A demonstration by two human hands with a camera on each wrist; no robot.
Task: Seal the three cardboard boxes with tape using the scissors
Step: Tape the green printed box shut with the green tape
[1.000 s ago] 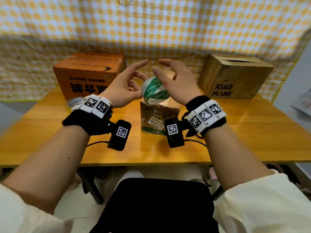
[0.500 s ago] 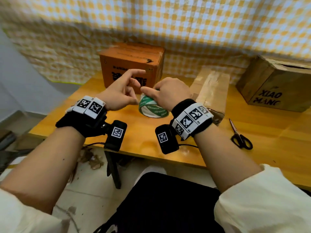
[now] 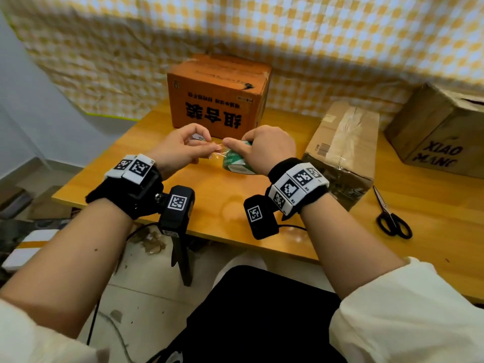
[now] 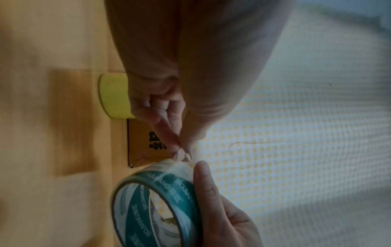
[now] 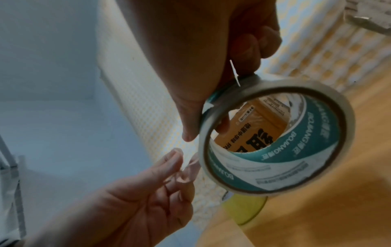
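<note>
Tape end freed; the first strip is starting to come off the roll.

The orange box (image 3: 218, 94) sits upper centre, unsealed; half a second ago both hands only picked at the tape roll (image 3: 237, 162). Now the right hand (image 3: 264, 149) grips the roll mid-frame, the left hand (image 3: 180, 145) pinches its clear end, and the scissors (image 3: 390, 213) lie untouched at right.

Backdrop: yellow-white checked cloth (image 3: 314, 35), creased.
Furniture: wooden table (image 3: 209, 200).
Floor: pale tiles (image 3: 146, 292), littered scraps.

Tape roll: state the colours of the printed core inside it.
The tape roll has a teal-green and white striped core with white lettering, seen best in the right wrist view.
</note>
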